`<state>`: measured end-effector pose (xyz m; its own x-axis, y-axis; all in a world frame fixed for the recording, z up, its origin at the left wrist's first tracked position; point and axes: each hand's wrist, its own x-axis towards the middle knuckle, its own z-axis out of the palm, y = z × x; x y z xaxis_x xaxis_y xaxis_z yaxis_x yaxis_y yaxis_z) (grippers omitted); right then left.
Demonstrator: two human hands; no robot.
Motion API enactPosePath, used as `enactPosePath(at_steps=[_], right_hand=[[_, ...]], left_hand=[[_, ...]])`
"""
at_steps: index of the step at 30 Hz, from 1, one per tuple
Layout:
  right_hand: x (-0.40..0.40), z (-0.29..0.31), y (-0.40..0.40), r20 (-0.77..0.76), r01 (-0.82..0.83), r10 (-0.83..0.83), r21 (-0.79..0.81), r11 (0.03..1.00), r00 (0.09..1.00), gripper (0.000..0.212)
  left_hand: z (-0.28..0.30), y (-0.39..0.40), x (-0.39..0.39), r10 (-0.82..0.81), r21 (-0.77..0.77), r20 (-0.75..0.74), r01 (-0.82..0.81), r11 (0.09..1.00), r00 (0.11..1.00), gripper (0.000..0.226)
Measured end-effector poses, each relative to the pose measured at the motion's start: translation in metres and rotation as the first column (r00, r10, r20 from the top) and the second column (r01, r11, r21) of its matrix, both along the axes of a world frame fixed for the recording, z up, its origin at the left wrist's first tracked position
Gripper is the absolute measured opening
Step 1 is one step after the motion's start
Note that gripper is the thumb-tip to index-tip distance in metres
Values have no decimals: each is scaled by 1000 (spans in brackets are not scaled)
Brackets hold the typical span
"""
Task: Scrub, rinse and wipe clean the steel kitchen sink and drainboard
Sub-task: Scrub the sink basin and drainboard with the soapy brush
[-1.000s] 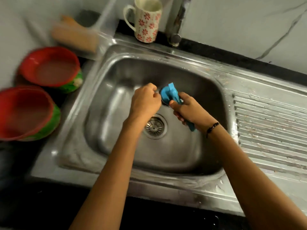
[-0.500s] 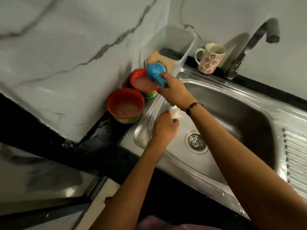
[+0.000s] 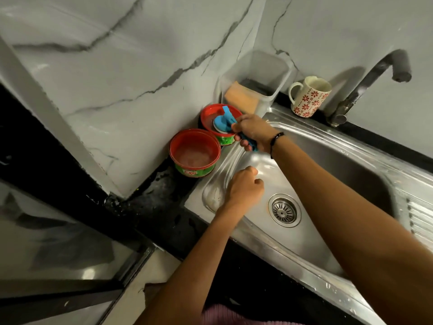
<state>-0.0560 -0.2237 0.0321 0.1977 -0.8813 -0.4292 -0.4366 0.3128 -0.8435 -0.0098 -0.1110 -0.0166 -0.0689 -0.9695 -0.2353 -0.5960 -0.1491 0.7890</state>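
Right hand (image 3: pixel 254 132): your fingers grip the blue brush (image 3: pixel 223 123), its head dipped in the soap tub (image 3: pixel 226 139).
Left hand (image 3: pixel 244 188): your fingers curl, holding nothing, over the sink (image 3: pixel 328 160).

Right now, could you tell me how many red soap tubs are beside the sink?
2. The nearer tub stands on the black counter by the sink's left rim; the farther tub sits behind it, with the blue scrubber dipped in.
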Motion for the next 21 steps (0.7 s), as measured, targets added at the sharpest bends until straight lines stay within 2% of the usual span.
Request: enactPosePath(at_steps=[3, 5, 8, 12, 14, 16, 19, 21], right_hand=[[-1, 0, 2, -26, -26, 24, -94, 995, 999, 16], [-3, -1, 4, -122, -72, 44, -236, 969, 992, 20], [-11, -7, 16, -386, -247, 66, -444, 861, 920, 36], [-50, -9, 46, -500, -288, -56, -582, 761, 864, 45], [-87, -6, 64, -597, -304, -150, -590, 748, 788, 48], [-144, -8, 81, -695, -289, -223, -538, 792, 684, 50], [-241, -25, 97, -776, -136, -325, -461, 877, 541, 49], [-297, -37, 103, -826, -50, -301, -367, 929, 477, 50]], left_hand=[[-1, -3, -1, -9, 2, -5, 9, 1000, 1000, 40], [-4, -5, -3, -20, 15, 18, 19, 1000, 1000, 39], [-13, -8, -13, -44, 55, 71, 40, 998, 996, 37], [-19, -2, -39, -86, 75, 70, 81, 994, 994, 35], [-19, 2, -57, -85, 53, 62, 82, 995, 994, 34], [-17, 5, -81, -94, 23, 52, 93, 995, 994, 32], [-17, 10, -122, -90, 18, -8, 90, 996, 996, 29], [-16, 13, -157, -91, 14, -22, 92, 996, 996, 28]])
